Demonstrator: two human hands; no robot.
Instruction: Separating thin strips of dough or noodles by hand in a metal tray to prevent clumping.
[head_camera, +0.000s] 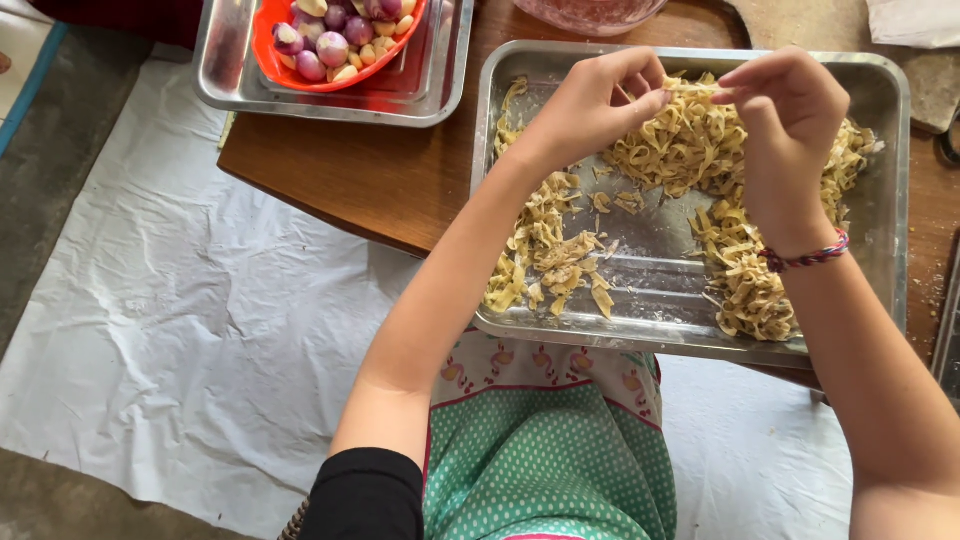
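Note:
A steel tray (890, 180) on a low wooden table holds flat yellow noodle strips (690, 150) in loose heaps. Over the tray's far side my left hand (590, 100) and my right hand (790, 120) pinch the two ends of one noodle strip (690, 90) between their fingertips, stretched just above the heap. A smaller clump of noodles (550, 250) lies at the tray's near left. A woven bracelet circles my right wrist.
A second steel tray (225, 80) at the far left carries an orange bowl (270, 50) of shallots and garlic cloves. A pink bowl (590, 12) stands behind the noodle tray. White sheet (200, 300) covers the floor; my green dotted apron (550, 450) is below.

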